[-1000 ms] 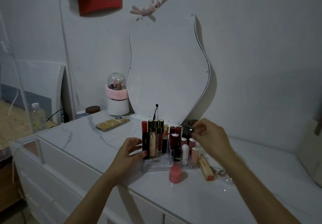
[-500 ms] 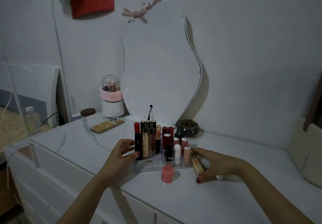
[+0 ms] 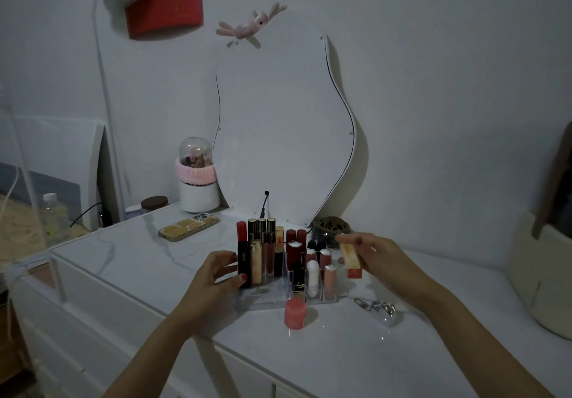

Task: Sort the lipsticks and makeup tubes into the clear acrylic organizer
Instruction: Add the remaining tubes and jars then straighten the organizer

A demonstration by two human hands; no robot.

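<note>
We are now lifting the gold lipstick [image 3: 350,259], pinched in our right hand [image 3: 379,258], off the dresser top [image 3: 139,261] toward the clear acrylic organizer [image 3: 272,300], while our left hand [image 3: 216,277], fingers spread, is bracing its left side.

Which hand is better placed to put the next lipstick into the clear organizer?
The right hand: it holds the gold lipstick tube just right of the acrylic organizer. The left hand rests against the tall tubes on its left side.

Bare forearms, red-painted fingernails [image 3: 243,278]
</note>
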